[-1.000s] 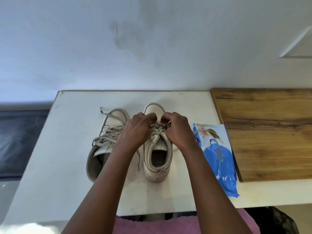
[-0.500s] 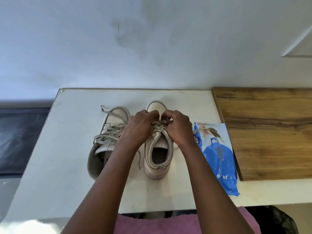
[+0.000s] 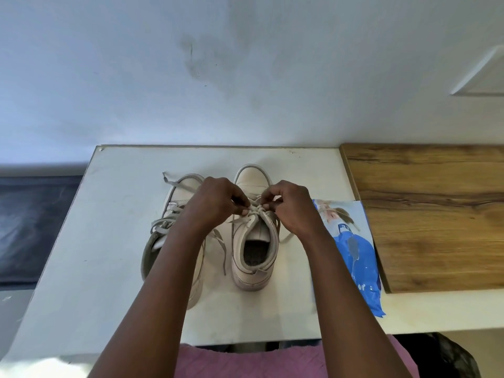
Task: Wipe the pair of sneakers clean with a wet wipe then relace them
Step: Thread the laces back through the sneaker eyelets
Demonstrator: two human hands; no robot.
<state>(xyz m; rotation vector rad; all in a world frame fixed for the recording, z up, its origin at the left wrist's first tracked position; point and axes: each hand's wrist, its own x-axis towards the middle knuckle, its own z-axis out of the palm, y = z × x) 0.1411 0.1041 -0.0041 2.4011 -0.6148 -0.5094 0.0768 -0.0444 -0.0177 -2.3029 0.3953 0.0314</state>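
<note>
Left grip and right grip are each clamped on a strand of the lace, close together over the upper eyelets of the right sneaker, so I can draw it snug. It stands mid-desk, heel near me, opening facing me. Just left of it is the left sneaker, its laces loose and probably my next job. Beside my right arm lies the wipes pack.

Two sneakers were present (left sneaker, right sneaker), with two laces (left lace, right lace), two hands (left hand, right hand), one pack of wipes, one table and one wooden board.
</note>
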